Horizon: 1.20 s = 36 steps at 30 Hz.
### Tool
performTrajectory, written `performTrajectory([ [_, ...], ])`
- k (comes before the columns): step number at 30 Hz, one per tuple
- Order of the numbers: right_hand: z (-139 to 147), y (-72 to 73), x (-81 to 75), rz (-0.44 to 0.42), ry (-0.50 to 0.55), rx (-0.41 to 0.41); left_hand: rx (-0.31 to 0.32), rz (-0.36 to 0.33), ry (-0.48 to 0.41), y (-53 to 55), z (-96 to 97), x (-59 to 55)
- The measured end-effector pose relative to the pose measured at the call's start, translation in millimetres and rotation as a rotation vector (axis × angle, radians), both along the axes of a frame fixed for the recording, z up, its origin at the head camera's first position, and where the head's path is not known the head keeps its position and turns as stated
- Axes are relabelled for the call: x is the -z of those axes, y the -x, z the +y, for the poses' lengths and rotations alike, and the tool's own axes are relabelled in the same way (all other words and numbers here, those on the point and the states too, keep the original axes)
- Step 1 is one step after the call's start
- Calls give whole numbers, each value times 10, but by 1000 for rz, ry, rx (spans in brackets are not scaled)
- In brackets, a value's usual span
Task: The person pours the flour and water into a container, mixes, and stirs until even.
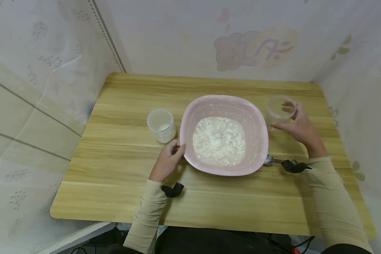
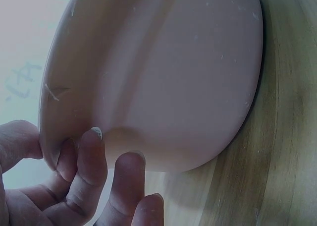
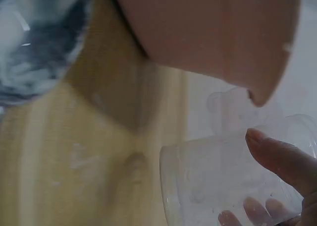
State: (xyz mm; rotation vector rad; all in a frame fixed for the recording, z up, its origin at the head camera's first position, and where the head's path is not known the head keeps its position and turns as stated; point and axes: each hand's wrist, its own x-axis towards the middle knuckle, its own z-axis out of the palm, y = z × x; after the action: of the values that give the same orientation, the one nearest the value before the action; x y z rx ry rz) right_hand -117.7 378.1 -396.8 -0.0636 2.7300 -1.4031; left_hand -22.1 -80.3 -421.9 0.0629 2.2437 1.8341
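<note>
A pink plastic basin [image 1: 223,100] stands mid-table, with a lumpy white flour-and-liquid mixture [image 1: 219,141] inside. My left hand [image 1: 169,158] pinches the basin's left rim; in the left wrist view the thumb is on one side of the rim and a finger [image 2: 91,156] curls under the other. To the basin's right, my right hand [image 1: 300,125] holds a clear plastic cup [image 3: 223,176], thumb on one side and fingers behind it. No contents show in this cup. A metal spoon [image 1: 269,160] coated with white residue lies by the basin's lower right edge.
A second clear cup [image 1: 162,126] with some white stuff in it stands left of the basin, close to my left hand. The wooden table [image 1: 114,169] meets patterned walls at the back and sides. Black straps [image 1: 294,166] hang at both wrists.
</note>
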Motion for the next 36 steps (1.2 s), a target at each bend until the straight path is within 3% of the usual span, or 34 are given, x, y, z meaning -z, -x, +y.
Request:
performTrajectory([
  [6, 76, 24, 292, -51, 55, -44, 8, -2, 23, 13, 12, 0],
  [17, 205, -37, 427, -40, 66, -87, 3, -10, 19, 28, 11, 13],
  [22, 402, -255, 452, -96, -8, -37, 11, -31, 0, 29, 20, 36],
  [25, 516, -426, 479, -64, -102, -7, 18, -40, -5, 24, 19, 46],
  [29, 608, -634, 507, 4, -176, -31, 9, -36, -12, 21, 8, 37],
  [36, 740, -977, 569, 47, -263, -103, 24, -30, -28, 54, -7, 51],
])
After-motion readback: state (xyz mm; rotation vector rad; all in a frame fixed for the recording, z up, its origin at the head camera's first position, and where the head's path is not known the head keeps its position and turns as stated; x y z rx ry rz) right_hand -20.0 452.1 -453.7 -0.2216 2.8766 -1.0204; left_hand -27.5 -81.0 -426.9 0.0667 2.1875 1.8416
